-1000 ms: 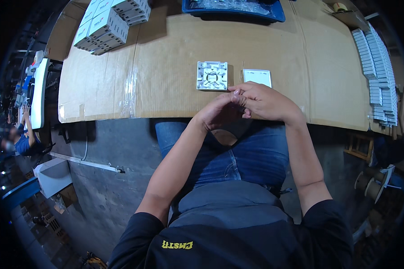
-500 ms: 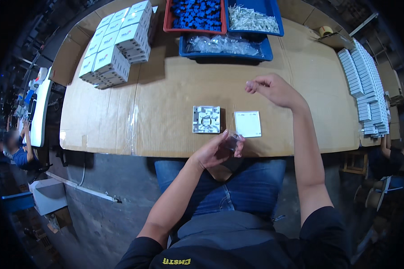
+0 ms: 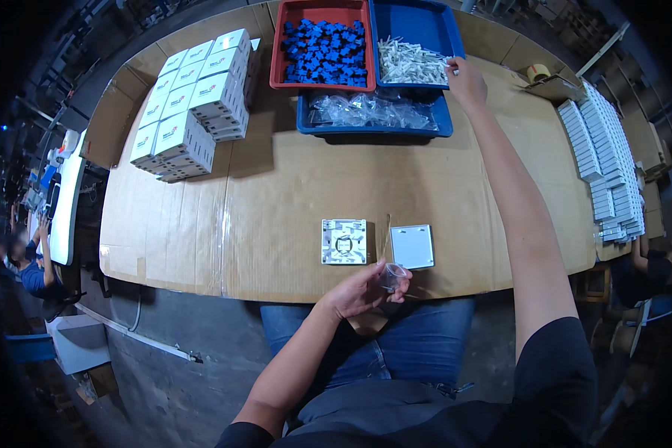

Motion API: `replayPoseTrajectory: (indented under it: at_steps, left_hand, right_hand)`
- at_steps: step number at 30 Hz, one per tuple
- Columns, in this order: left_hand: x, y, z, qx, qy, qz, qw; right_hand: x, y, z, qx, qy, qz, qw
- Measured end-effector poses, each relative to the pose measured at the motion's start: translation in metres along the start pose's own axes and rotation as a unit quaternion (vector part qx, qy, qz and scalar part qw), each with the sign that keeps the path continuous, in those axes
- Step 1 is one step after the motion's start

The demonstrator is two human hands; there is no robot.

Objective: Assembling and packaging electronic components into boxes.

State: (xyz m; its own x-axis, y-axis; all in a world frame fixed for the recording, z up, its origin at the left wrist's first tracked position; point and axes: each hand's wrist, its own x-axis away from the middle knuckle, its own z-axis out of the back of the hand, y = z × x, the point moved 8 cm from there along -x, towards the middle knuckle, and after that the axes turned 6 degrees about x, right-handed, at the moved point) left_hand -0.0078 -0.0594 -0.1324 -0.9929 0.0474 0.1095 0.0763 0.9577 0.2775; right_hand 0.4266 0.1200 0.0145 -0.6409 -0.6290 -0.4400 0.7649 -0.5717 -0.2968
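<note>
My left hand [image 3: 351, 293], near the front edge of the table, has its fingers round a small clear plastic cup-shaped piece [image 3: 393, 277]. My right hand [image 3: 468, 84] reaches far forward to the right edge of the blue bin [image 3: 414, 16], next to its small white slender parts [image 3: 411, 63]. Its fingers are drawn together; whatever they hold is too small to make out. Just beyond my left hand lies a white square housing [image 3: 343, 242] with a round centre. To its right is a flat white square plate [image 3: 412, 247].
A red bin [image 3: 278, 54] holds many blue pieces [image 3: 325, 52]. In front of the bins, a blue tray [image 3: 373, 134] contains clear plastic pieces [image 3: 373, 109]. White boxes [image 3: 190, 104] are stacked at left, and thin white items [image 3: 601, 160] at right. A tape roll [image 3: 537, 72] sits far right.
My right hand has moved forward from above the table to the bin of white parts. My left hand still holds the clear piece. The view has tilted up, showing more of the bins.
</note>
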Motion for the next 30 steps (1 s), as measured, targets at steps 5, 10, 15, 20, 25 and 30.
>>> replayPoseTrajectory:
  at_steps: [5,10,15,20,25,30]
  left_hand:
    - [-0.004,-0.002,-0.002,0.011,-0.016,0.011,1.0]
    - [0.0,-0.002,-0.001,0.014,-0.012,0.019,1.0]
    - [-0.007,-0.007,0.0,0.009,-0.009,0.031,0.999]
    - [0.002,-0.004,0.01,0.004,0.01,0.006,1.0]
    - [0.001,-0.003,0.006,0.014,0.043,0.009,0.999]
    - [0.001,-0.006,0.006,0.012,0.033,0.004,0.999]
  right_hand:
    - [-0.029,0.006,-0.021,0.093,0.001,0.019,0.995]
    - [-0.036,0.019,-0.033,0.031,-0.024,-0.077,0.996]
    - [-0.054,0.052,-0.026,-0.043,0.006,-0.074,0.996]
    - [-0.012,0.013,-0.01,-0.517,-0.099,-0.17,0.833]
    - [0.056,-0.035,0.063,-0.708,-0.204,-0.095,0.669]
    - [0.117,-0.057,0.106,-0.739,-0.245,-0.041,0.626]
